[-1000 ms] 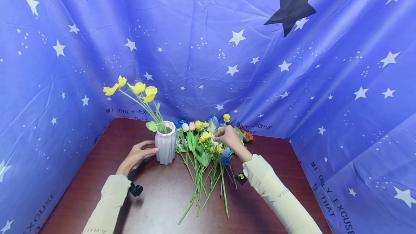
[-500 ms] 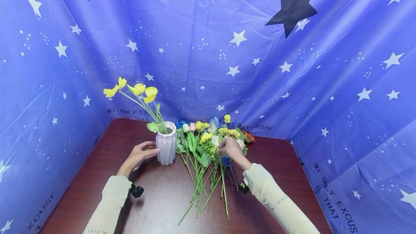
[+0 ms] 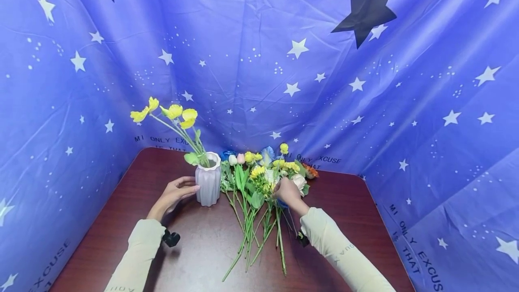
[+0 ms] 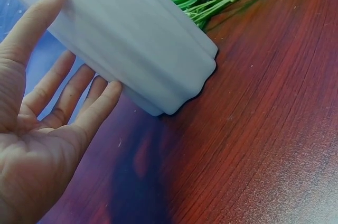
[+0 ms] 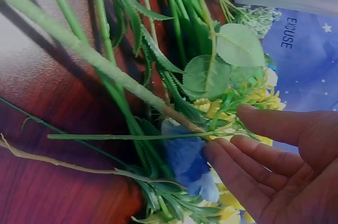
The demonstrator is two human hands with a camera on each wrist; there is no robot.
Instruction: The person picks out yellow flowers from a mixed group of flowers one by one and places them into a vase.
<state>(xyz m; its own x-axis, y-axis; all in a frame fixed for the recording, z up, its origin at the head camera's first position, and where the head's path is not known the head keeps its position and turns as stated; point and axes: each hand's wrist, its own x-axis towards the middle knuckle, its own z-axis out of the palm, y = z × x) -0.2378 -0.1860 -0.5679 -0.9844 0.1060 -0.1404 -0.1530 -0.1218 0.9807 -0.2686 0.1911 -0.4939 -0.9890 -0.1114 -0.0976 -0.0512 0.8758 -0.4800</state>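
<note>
My left hand is at the left side of a pale fluted vase, thumb tip on its wall and fingertips right at its edge in the left wrist view. Yellow poppy-like flowers lean leftward out of the vase. Over the flower pile, my right hand reaches down among the stems. In the right wrist view its thumb and fingers stand apart, with a thin green stem and a thicker stem running to the fingertips. A blue flower lies just under them.
Loose flowers cover the table's middle: pink and white tulips, a pale rose and an orange flower. Their stems point toward the near edge. A starry blue cloth hangs around the dark red table.
My right hand has moved down and slightly right, from the white and yellow blooms toward the stems by the blue flower. The left hand stays at the vase.
</note>
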